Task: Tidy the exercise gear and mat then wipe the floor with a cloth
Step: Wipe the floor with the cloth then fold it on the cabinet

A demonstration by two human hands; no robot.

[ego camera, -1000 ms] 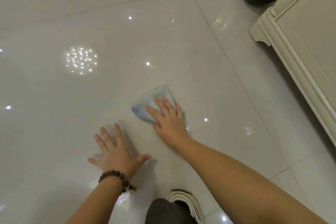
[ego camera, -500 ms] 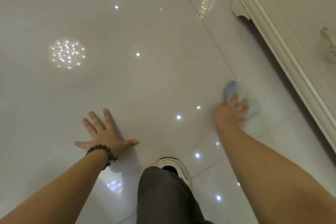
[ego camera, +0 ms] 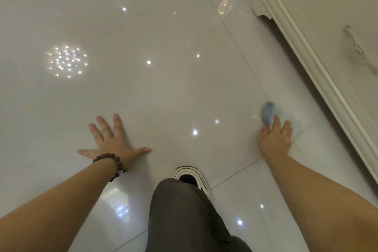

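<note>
While wiping the floor [ego camera: 163, 88], right hand [ego camera: 276, 139] presses the cloth [ego camera: 268, 114], fingers flat.
Left hand [ego camera: 114, 145] splayed, holding nothing; overlap strokes toward the cabinet [ego camera: 306, 51].

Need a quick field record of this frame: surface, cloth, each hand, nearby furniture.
surface: glossy tiled floor, ceiling lights reflected
cloth: pale blue cloth, bunched, on the floor near the cabinet
right hand: right hand presses on the cloth
left hand: left hand flat on the floor, fingers spread, bead bracelet on wrist
furniture: cream cabinet at right
foot: shoe between the arms
</note>
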